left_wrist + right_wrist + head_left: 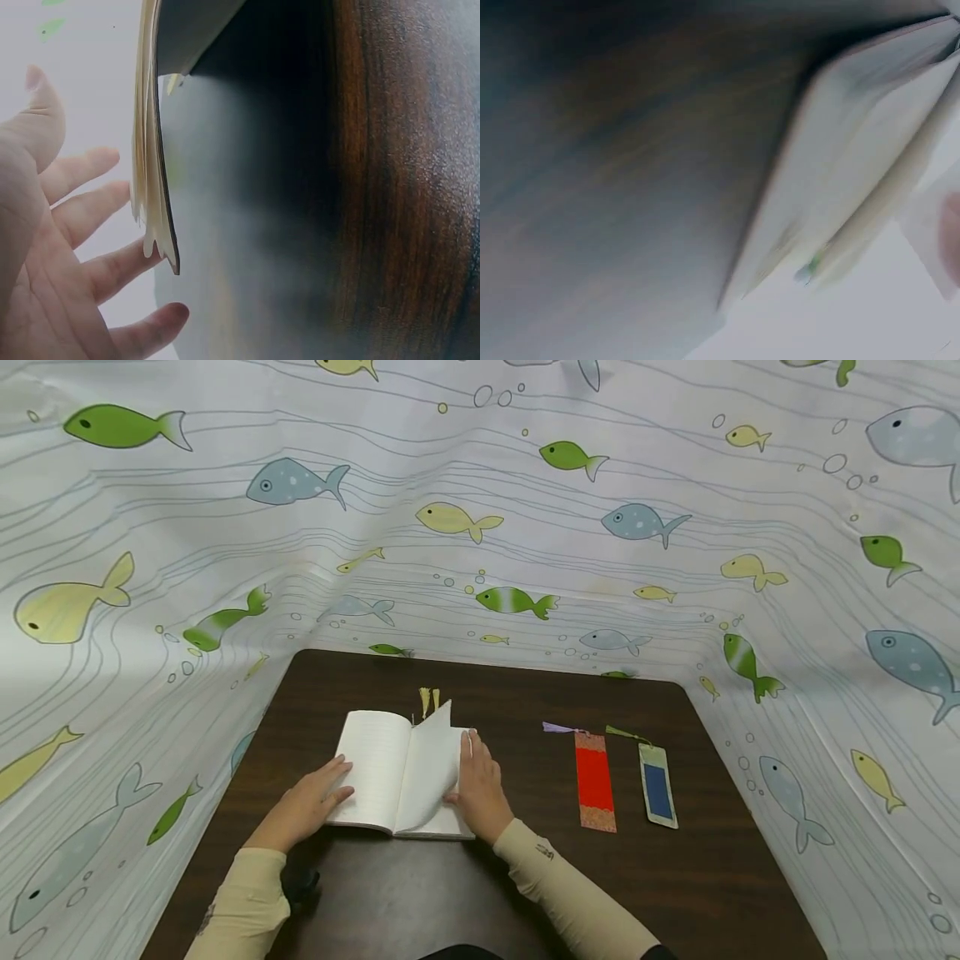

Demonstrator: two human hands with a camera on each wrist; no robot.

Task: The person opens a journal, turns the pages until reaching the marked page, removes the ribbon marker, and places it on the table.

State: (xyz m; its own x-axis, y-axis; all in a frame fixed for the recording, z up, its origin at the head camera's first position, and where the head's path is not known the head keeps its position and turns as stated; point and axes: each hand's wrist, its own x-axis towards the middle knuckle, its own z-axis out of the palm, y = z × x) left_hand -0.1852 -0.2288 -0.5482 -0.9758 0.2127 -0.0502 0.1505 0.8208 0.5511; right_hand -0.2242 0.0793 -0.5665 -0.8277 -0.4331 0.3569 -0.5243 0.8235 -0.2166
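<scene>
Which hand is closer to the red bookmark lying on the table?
Right. The right hand rests on the open notebook's right side, just left of the red bookmark. The left hand lies on the notebook's far left edge.

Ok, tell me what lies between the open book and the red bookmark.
Head view: the right hand rests on the open book at its right edge; from there to the red bookmark only bare dark wooden table shows.

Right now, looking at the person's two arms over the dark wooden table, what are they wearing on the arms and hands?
Both arms wear snug, cream-coloured long sleeves down to the wrists: the left sleeve and the right sleeve. The right sleeve has a small dark marking near the cuff. The left hand and right hand are bare: no gloves, rings or watch show. A dark object sits under the left wrist, too unclear to identify.
</scene>
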